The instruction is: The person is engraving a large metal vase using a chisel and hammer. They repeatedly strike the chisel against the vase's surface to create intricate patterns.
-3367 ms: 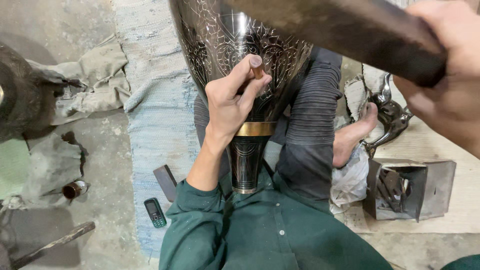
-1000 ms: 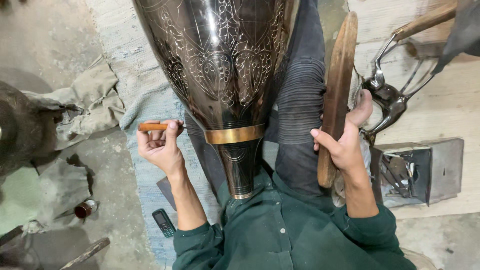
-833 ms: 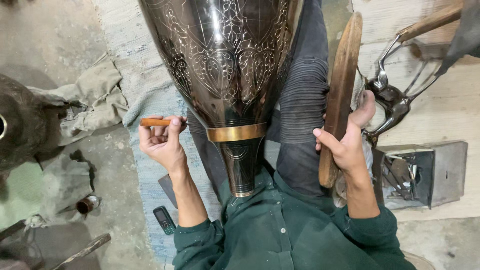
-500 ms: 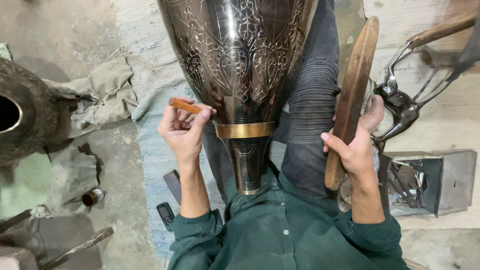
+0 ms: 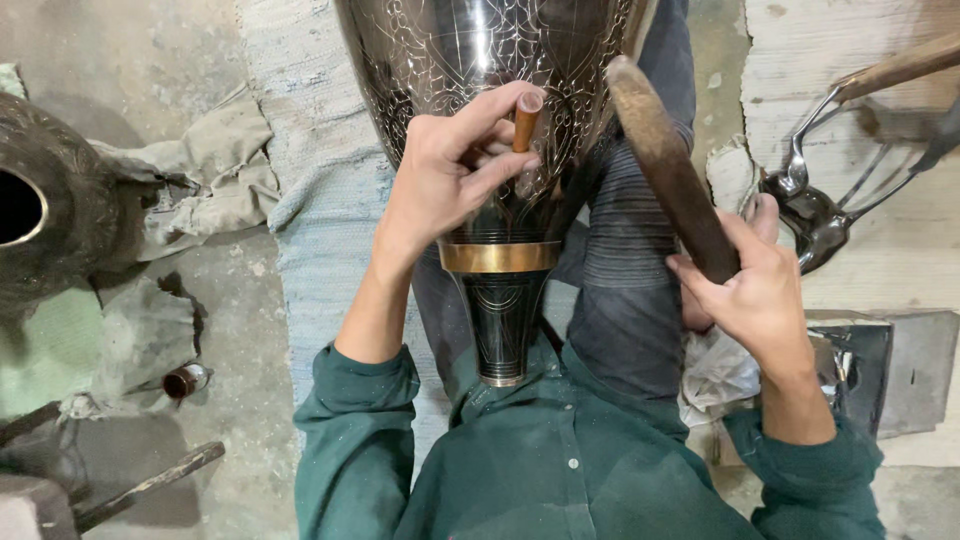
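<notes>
left hand [image 5: 450,175] pressing chisel [image 5: 525,120] on vase [image 5: 490,60], right hand [image 5: 760,290] gripping mallet [image 5: 665,165]

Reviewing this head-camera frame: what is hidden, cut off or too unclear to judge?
- Engraved metal vase: its upper body runs off the top edge, so its full shape is unseen.
- Small copper-coloured punch: the left hand covers its lower end, so contact with the vase cannot be told.
- Wooden mallet: the right hand hides its grip end.
- Dark metal vessel: cut off by the left edge.
- Tongs: handles leave the right edge.
</notes>
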